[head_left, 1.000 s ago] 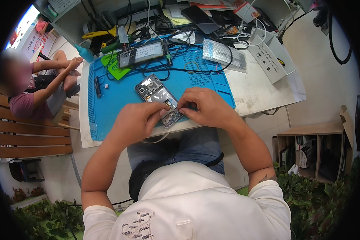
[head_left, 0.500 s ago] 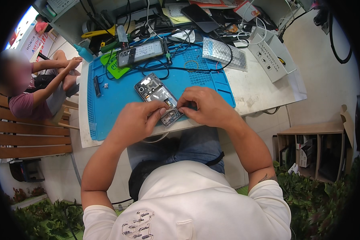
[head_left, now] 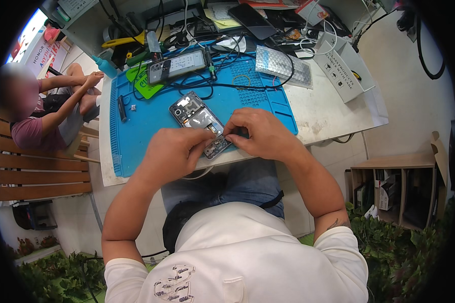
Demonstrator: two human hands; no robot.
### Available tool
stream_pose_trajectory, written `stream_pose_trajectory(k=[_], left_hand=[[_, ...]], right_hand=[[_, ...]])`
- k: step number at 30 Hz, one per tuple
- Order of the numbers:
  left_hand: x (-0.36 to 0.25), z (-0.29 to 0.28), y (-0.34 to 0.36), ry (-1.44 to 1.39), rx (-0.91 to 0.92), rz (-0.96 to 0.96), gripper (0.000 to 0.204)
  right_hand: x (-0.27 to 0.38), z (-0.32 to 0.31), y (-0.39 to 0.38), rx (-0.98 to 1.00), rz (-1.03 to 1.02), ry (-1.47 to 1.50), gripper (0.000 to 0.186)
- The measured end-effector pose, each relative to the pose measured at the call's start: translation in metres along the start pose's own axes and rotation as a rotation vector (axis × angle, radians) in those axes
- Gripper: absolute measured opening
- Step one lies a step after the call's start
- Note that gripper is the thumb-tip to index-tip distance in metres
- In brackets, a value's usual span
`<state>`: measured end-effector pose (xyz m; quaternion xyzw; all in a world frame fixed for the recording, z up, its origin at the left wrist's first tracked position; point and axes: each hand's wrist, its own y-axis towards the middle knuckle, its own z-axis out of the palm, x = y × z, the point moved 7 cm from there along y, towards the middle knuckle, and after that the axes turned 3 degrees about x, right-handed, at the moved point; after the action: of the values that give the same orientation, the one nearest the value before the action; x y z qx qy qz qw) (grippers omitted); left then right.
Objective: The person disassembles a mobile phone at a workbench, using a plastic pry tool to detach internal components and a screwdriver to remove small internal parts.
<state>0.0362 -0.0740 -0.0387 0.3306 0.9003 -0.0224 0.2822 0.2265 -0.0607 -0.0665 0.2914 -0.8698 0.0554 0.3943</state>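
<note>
An opened smartphone (head_left: 199, 120) lies at a slant on the blue repair mat (head_left: 156, 132) with its inner parts bare. Over its lower half my left hand (head_left: 173, 150) has thumb and forefinger brought together in a pinch, coming from the left. My right hand (head_left: 261, 133) pinches too, its fingertips at the phone's right edge, close to those of the left. Whatever sits between either set of fingertips is too small to make out. Left of the phone, a small dark tool (head_left: 122, 108) rests on the mat beside a tiny pale part (head_left: 133, 107).
Beyond the opened phone lie another phone (head_left: 177, 66), a green card (head_left: 146, 86), black cables and a bubble-wrap pouch (head_left: 284, 66). A white box (head_left: 341, 76) stands at the right. Clutter with a dark phone (head_left: 252, 22) fills the back. At left, a person (head_left: 40, 108) sits on a bench.
My left fingertips have shifted slightly up and right along the phone, closer to my right ones. My right hand has hardly moved.
</note>
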Motion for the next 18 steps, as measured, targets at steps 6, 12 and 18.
stream_pose_trajectory(k=[6, 12, 18], left_hand=[[0.001, 0.0, -0.001, -0.024, -0.031, -0.017, 0.018], [0.017, 0.007, 0.0, -0.19, 0.05, -0.156, 0.019], [0.026, 0.007, 0.001, -0.409, 0.038, -0.244, 0.024]], right_hand=[[-0.001, 0.0, 0.0, -0.006, -0.006, 0.007, 0.01], [0.003, -0.001, -0.001, -0.005, -0.045, 0.01, 0.011], [0.012, -0.006, -0.006, -0.084, -0.172, -0.032, 0.013]])
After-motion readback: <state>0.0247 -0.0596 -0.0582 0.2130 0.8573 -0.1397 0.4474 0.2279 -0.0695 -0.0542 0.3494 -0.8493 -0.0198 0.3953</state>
